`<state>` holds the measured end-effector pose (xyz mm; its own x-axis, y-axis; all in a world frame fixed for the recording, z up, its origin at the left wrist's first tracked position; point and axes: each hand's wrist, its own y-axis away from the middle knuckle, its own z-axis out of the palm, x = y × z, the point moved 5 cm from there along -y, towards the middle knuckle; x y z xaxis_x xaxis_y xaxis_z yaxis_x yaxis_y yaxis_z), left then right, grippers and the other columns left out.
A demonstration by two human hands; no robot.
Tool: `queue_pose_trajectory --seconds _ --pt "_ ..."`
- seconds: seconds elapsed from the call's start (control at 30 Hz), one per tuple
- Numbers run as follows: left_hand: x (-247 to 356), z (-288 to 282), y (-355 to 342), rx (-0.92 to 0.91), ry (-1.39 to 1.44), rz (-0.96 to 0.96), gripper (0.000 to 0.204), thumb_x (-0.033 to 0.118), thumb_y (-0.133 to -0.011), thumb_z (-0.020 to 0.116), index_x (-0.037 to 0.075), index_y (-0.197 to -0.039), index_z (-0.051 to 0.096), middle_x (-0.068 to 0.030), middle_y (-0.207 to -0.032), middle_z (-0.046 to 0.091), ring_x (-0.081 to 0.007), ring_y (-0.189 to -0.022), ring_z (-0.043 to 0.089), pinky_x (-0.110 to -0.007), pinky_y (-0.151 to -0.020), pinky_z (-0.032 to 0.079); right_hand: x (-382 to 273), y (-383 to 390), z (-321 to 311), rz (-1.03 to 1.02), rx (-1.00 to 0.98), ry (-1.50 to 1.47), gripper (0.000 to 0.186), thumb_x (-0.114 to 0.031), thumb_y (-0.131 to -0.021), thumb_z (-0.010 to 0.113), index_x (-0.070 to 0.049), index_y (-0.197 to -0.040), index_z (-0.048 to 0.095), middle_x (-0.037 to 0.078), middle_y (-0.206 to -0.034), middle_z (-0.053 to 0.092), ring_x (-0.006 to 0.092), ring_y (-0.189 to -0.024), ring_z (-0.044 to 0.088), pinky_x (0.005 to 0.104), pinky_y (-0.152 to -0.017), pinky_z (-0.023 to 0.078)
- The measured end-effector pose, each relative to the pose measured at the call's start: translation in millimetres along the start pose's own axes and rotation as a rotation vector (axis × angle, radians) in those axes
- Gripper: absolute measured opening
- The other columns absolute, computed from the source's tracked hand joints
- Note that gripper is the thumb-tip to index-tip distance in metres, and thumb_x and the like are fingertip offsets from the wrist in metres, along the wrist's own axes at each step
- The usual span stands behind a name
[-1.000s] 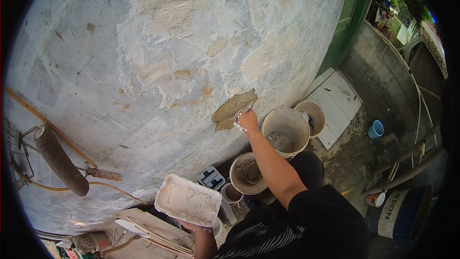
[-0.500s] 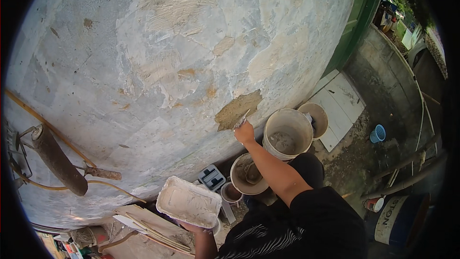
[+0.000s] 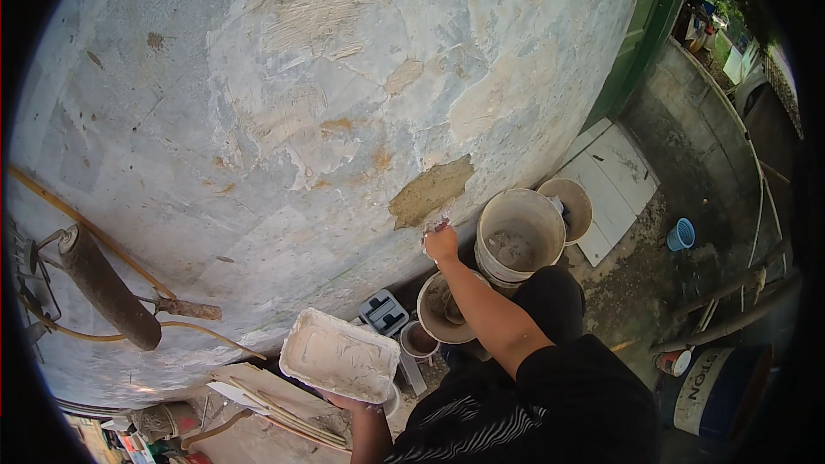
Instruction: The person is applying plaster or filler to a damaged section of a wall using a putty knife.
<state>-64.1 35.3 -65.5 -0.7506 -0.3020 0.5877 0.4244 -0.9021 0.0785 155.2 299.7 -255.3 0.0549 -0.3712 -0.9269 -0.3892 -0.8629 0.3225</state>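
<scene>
My right hand (image 3: pixel 442 243) is closed on a small putty knife (image 3: pixel 438 224) with a red handle and white paste on it, at the lower edge of a rough brown bare patch (image 3: pixel 430 189) in the mottled white wall (image 3: pixel 326 86). My left hand (image 3: pixel 339 398) supports a shallow rectangular tray (image 3: pixel 337 352) smeared with pale paste, low in front of me; its fingers are mostly hidden beneath. Below my right hand are a large white bucket (image 3: pixel 516 249), a smaller bucket (image 3: pixel 576 191) behind it and another bucket (image 3: pixel 430 318), partly covered by my forearm.
Paint rollers (image 3: pixel 107 288) hang at left above leaning boards (image 3: pixel 266 412). A grey tray (image 3: pixel 382 314) and small pot (image 3: pixel 419 337) sit at the wall's foot. At right are white panels (image 3: pixel 614 172), a blue basket (image 3: pixel 681 235), poles (image 3: pixel 718 326), a drum (image 3: pixel 722 391) and a green door (image 3: pixel 627 60).
My right hand has dropped slightly from over the bare patch to just below its lower edge, the knife with it. The tray in my left hand has stayed about where it was.
</scene>
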Motion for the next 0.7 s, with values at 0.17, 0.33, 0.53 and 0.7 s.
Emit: queue_pose_trajectory --seconds 0.17,0.33,0.53,0.7 --pt "20.8 -6.1 3.9 0.001 0.037 0.037 0.064 0.055 -0.083 0.024 0.013 -0.131 0.026 -0.0123 -0.129 0.034 -0.0339 -0.112 0.04 -0.05 -0.091 0.035 -53.9 69.7 37.6 0.464 -0.375 -0.77 0.007 -0.008 -0.074 0.048 -0.002 -0.076 0.05 0.013 -0.062 0.057 0.0238 -0.048 0.053 0.0345 -0.04 0.039" --pt "15.9 7.6 4.9 -0.07 0.1 -0.005 0.064 0.055 -0.083 0.024 0.013 -0.131 0.026 -0.0121 -0.13 0.034 -0.0339 -0.113 0.039 -0.05 -0.091 0.034 -51.5 38.1 17.9 0.322 -0.268 -0.679 0.01 -0.008 -0.079 0.041 -0.005 -0.072 0.047 0.01 -0.055 0.051 0.0152 -0.037 0.042 0.0268 -0.031 0.03" --pt "23.5 7.6 7.8 -0.08 0.143 -0.016 0.064 0.055 -0.083 0.024 0.013 -0.131 0.025 -0.0119 -0.13 0.034 -0.0338 -0.114 0.039 -0.05 -0.092 0.033 -26.1 68.2 37.9 0.531 -0.267 -0.628 0.015 -0.011 -0.08 0.041 -0.004 -0.067 0.044 0.01 -0.053 0.049 0.016 -0.035 0.041 0.0282 -0.029 0.028" --pt "22.3 9.4 3.6 -0.104 0.187 -0.031 0.063 0.055 -0.084 0.024 0.013 -0.131 0.025 -0.0118 -0.13 0.033 -0.0338 -0.114 0.038 -0.05 -0.093 0.032 -18.4 46.3 25.1 0.539 -0.313 -0.632 0.014 -0.014 -0.081 0.037 -0.004 -0.077 0.045 0.01 -0.058 0.051 0.0147 -0.039 0.042 0.0253 -0.032 0.032"
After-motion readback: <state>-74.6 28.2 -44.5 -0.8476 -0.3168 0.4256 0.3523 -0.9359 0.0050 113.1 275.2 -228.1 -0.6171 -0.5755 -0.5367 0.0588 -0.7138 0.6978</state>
